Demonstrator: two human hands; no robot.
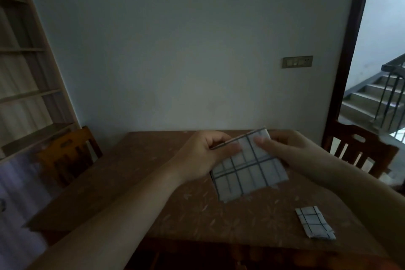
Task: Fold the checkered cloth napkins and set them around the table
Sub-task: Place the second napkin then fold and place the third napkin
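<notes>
Two napkins: one in hand, one lying on the bench (153, 182).
Held napkin (249, 171): white with dark checks, partly folded, raised over the middle of the bench, far edge lifted, near corner hanging toward the bench top.
Left hand (203, 155): at the held napkin's left edge, fingers (228, 149) closed on the cloth, thumb on top.
Right hand (282, 147): at the held napkin's far right corner, fingers (263, 140) pinching the upper edge.
Folded napkin (315, 222): small rectangle, flat on the bench, nearer the camera and to the right of the held napkin, well apart from it, close to the bench's near edge.
Bench surface: brown with a faint leaf pattern, far edge against the wall (186, 50).
Left chair (68, 155): wooden, at the bench's left side, blurred.
Right chair (359, 151): wooden, slatted back, at the bench's right side.
Shelves (26, 72): pale wood, on the left beyond the left chair.
Switch plate (297, 62): on the wall above and beyond the bench's right half.
Staircase (377, 98): with dark railing, through the doorway beyond the right chair.
</notes>
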